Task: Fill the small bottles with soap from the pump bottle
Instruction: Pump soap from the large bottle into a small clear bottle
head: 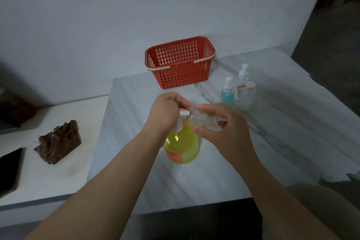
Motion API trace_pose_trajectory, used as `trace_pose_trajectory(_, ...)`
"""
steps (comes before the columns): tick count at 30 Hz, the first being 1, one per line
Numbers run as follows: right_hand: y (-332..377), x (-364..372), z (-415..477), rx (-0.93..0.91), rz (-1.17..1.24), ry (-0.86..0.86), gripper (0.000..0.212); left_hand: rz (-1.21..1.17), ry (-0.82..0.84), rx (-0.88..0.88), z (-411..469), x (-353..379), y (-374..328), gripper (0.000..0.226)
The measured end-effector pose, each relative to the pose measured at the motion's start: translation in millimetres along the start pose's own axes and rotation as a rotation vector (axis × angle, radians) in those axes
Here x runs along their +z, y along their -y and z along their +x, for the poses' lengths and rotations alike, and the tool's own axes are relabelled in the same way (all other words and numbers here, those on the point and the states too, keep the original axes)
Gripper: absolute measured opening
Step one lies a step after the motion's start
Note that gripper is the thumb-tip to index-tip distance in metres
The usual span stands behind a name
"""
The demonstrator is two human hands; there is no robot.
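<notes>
Taking the hands as the clock's centre: at 8 o'clock, on a lower side counter, lie a dark phone [8, 169] and a brown carved block [58, 142], well away from the work.

On the marble table [272, 152], the left hand [165, 111] pinches the white cap [184, 113] of a small clear bottle [204, 120]. The right hand [224, 128] is wrapped around that bottle's body, holding it almost on its side. This two-handed grip suggests the cap is being twisted, probably off, to open the neck for soap.

Directly beneath the hands, at 6 o'clock, stands the yellow pump bottle [181, 146], kept close so its spout is within reach.

At 12 o'clock a red basket [180, 62] sits by the wall. At 2 o'clock three more small bottles cluster, seemingly waiting their turn: a blue spray bottle [227, 94], a tall clear spray bottle [242, 80] and a white-capped bottle [248, 95].
</notes>
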State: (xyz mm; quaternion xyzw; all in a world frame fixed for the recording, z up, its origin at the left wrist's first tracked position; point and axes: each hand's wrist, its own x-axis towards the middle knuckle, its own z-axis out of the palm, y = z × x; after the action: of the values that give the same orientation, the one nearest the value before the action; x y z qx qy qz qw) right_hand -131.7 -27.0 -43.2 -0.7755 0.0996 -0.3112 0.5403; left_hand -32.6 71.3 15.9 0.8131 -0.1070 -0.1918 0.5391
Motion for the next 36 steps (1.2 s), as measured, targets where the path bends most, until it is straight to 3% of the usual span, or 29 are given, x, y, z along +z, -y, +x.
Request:
trace_pose_trajectory(8, 4.7, 0.0, -1.4, -0.013, 0.028, -0.012, 0.046, -0.027, -0.069, 0.012, 0.2, -0.1, -1.3, 0.039)
trace_pose_trajectory(15, 6.0, -2.6, -1.0, -0.047, 0.004, -0.004, 0.041, -0.046, 0.005, 0.025, -6.1, -5.3, -14.0, 0.033)
trace_pose_trajectory(19, 5.2, -2.1, 0.3, -0.049, 0.004, 0.004, 0.042, -0.027, -0.04, -0.001, -2.1, -2.1, -8.8, 0.038)
trace_pose_trajectory(25, 2.8, -9.3, 1.6, -0.035, 0.034, 0.03, 0.044, 0.006, -0.013, 0.081, -6.7, 2.4, -4.0, 0.037)
trace_pose_trajectory(36, -1.5, 0.4, 3.5, 0.025, 0.07, 0.027, 0.045, -0.035, -0.069, 0.02, 4.0, 3.4, 5.2, 0.038)
